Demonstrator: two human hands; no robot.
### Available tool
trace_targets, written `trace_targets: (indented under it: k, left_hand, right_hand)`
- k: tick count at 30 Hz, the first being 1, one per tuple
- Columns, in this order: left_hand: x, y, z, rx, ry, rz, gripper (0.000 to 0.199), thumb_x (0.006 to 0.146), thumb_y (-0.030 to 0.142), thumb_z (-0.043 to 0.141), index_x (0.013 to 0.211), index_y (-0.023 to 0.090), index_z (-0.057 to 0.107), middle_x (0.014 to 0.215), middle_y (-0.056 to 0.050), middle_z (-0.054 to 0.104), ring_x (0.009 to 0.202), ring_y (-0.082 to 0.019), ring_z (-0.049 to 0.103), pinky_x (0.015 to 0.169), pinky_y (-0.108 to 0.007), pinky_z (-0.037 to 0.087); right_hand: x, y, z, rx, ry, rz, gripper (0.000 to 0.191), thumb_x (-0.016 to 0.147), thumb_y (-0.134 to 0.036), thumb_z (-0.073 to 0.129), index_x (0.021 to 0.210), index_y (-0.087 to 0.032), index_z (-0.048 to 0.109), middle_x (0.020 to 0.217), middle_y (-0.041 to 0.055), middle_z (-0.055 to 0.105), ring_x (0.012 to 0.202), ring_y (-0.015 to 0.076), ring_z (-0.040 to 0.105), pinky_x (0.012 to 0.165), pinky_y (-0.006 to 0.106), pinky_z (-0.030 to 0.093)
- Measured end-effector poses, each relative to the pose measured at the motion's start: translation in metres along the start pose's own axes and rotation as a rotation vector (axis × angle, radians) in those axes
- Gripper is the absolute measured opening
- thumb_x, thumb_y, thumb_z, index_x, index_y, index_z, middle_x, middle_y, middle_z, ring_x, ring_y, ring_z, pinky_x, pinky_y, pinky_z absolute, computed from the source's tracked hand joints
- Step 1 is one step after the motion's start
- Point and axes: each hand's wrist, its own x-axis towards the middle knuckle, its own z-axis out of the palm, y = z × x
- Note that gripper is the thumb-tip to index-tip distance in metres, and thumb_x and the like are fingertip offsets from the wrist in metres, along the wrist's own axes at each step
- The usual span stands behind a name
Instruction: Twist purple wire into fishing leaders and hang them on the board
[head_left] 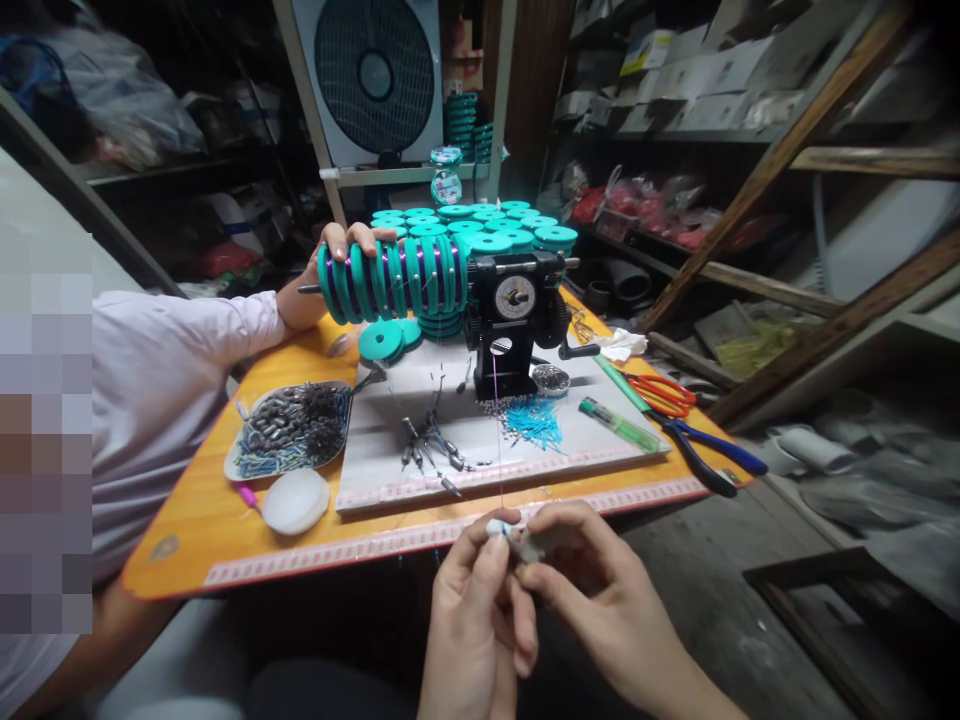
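Observation:
A thin purple line (pixel 497 430) runs down from the black hand-crank winder (pixel 516 300) to my fingertips at the table's front edge. My left hand (pixel 480 600) pinches around its lower end. At the pinch sits a small white piece (pixel 498 528) with a blue mark; whether it is wrapped on a fingertip or held is hard to tell. My right hand (pixel 600 585) is closed in a pinch just beside it, the fingertips almost meeting the left ones. What the right fingers grip is too small to make out. Turquoise spools (pixel 394 278) wound with purple line fill the winder's shaft.
Another person's hand (pixel 352 240) rests on the spools from the left. On the board lie swivel-and-weight pieces (pixel 431 445), blue pieces (pixel 534 422) and a green-capped tube (pixel 619 425). Blue-handled pliers (pixel 705 450) lie right, a loaded tray (pixel 234 466) and a white round container (pixel 295 500) left.

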Motion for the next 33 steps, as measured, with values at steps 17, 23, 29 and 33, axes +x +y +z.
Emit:
trace_targets:
  k: [17,23,29,33]
  left_hand:
    - [-0.001,0.007,-0.002,0.16,-0.038,0.145,0.024,0.07,0.036,0.081,0.081,0.016,0.076,0.072,0.001,0.063,0.031,0.0,0.045,0.027,-0.01,0.033]
    - [0.0,0.009,-0.008,0.128,-0.118,0.06,0.024,0.076,0.038,0.076,0.086,0.015,0.075,0.036,0.008,0.038,0.028,-0.002,0.033,0.029,-0.01,0.03]
    - [0.0,0.01,-0.001,0.118,-0.062,0.028,0.026,0.07,0.038,0.082,0.08,0.015,0.073,0.034,0.01,0.038,0.025,0.001,0.028,0.03,-0.008,0.024]
    - [-0.001,0.006,0.003,0.094,0.018,0.045,0.028,0.063,0.036,0.086,0.075,0.014,0.072,0.043,0.007,0.053,0.024,0.003,0.03,0.028,-0.008,0.023]
  right_hand:
    - [-0.002,-0.019,-0.014,-0.458,-0.158,-0.182,0.015,0.092,-0.014,0.052,0.093,-0.023,0.064,0.081,0.003,0.066,0.075,0.0172,0.063,0.065,0.025,0.05]
    - [-0.005,-0.02,-0.014,-0.459,-0.14,-0.204,0.015,0.091,-0.013,0.053,0.092,-0.023,0.064,0.078,0.0024,0.064,0.072,0.0162,0.062,0.064,0.025,0.049]
    - [-0.004,-0.021,-0.014,-0.546,-0.088,-0.318,0.018,0.089,-0.01,0.053,0.096,-0.023,0.062,0.079,0.0034,0.062,0.071,0.0171,0.062,0.06,0.026,0.048]
    - [0.005,-0.026,-0.016,-0.651,0.034,-0.465,0.024,0.086,-0.004,0.054,0.1,-0.023,0.06,0.079,0.0033,0.061,0.068,0.0163,0.06,0.061,0.026,0.046]
